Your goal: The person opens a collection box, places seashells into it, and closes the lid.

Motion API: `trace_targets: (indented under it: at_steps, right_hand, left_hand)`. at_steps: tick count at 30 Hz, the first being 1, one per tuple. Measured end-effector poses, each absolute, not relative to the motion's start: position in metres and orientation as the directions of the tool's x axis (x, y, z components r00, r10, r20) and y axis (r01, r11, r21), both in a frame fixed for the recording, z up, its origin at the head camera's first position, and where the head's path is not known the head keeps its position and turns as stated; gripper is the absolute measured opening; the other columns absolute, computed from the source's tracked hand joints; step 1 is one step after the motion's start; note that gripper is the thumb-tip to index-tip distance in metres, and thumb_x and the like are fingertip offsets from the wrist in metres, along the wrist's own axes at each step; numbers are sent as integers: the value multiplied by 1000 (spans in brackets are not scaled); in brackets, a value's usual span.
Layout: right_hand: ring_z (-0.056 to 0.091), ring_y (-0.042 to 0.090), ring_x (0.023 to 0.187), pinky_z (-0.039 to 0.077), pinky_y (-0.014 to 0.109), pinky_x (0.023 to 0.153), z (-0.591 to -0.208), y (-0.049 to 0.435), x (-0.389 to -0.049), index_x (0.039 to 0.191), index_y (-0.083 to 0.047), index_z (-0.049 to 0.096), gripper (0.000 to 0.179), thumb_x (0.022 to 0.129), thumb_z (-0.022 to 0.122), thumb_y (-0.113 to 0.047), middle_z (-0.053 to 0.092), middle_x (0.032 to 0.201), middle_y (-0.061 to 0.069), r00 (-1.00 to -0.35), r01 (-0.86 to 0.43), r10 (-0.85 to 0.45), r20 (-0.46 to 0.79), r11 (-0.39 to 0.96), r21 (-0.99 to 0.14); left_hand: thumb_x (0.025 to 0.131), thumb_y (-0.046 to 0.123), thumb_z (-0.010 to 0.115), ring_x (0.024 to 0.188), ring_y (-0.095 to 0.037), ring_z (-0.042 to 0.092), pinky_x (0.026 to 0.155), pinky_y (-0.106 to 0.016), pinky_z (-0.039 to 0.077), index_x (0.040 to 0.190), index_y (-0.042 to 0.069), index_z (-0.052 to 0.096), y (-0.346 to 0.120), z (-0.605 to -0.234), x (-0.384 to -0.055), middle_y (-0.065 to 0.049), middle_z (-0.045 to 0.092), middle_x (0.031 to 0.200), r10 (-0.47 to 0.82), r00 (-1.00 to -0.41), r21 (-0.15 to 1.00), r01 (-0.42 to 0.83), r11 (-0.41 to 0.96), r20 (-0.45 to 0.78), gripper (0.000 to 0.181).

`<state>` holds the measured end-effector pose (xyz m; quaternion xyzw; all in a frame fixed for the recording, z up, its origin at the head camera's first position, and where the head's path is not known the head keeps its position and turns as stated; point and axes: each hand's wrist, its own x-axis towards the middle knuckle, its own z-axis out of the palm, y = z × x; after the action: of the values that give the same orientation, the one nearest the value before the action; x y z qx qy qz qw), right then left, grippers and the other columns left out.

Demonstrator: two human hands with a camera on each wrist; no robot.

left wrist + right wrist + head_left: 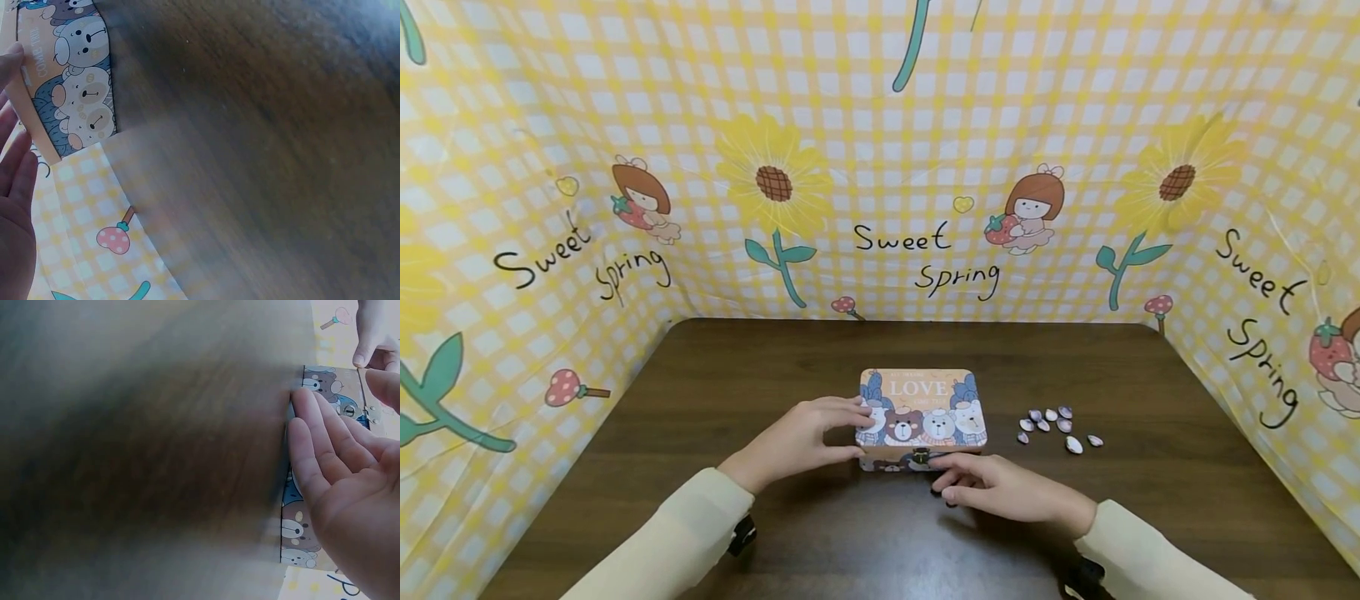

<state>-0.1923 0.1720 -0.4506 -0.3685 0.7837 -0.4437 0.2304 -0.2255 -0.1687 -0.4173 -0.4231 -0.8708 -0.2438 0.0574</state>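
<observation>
A tin box (921, 408) with cartoon bears and the word LOVE on its lid lies closed on the table. My left hand (805, 437) is at its left end, fingertips on the lid's edge and thumb by the front corner. In the left wrist view those fingers (24, 172) run fairly straight along the box's side. At the front of the box is my right hand (1000, 487), its index fingertip right by the front face. The right wrist view shows its fingers (322, 434) loosely extended before the front face, near a metal latch (350, 410).
Several small purple-white shells (1073, 445) lie scattered to the right of the box. Behind and beside the dark wooden table (760, 358) hangs a yellow checked cloth (880, 108) with sunflowers and lettering.
</observation>
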Motion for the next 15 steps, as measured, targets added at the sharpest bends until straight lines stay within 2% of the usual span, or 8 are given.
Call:
trace_targets:
  at_steps: [5,11,15]
  right_hand:
    - [68,16,101,52,29,91,-451,170,-191,146,-2,47,46,106,55,-25,68,122,9,-627,-349,-779,-21,305,-886]
    - [67,26,102,56,34,82,-451,167,-189,146,1,44,43,107,51,-18,65,125,16,-633,-181,-771,-76,243,-953]
    - [67,27,102,55,34,80,-454,163,-189,144,6,43,42,109,47,-17,66,123,18,-641,-113,-760,-104,228,-967]
  left_hand:
    - [87,28,82,131,-21,53,102,-41,47,125,16,72,-169,-418,-226,-4,63,135,711,-629,366,771,520,314,41]
    - [86,27,82,131,-21,53,101,-41,47,124,15,72,-168,-418,-226,-3,64,134,712,-625,371,774,513,320,41]
    - [86,27,83,131,-21,53,101,-41,47,124,16,72,-168,-418,-226,-3,64,134,711,-628,376,771,514,316,41]
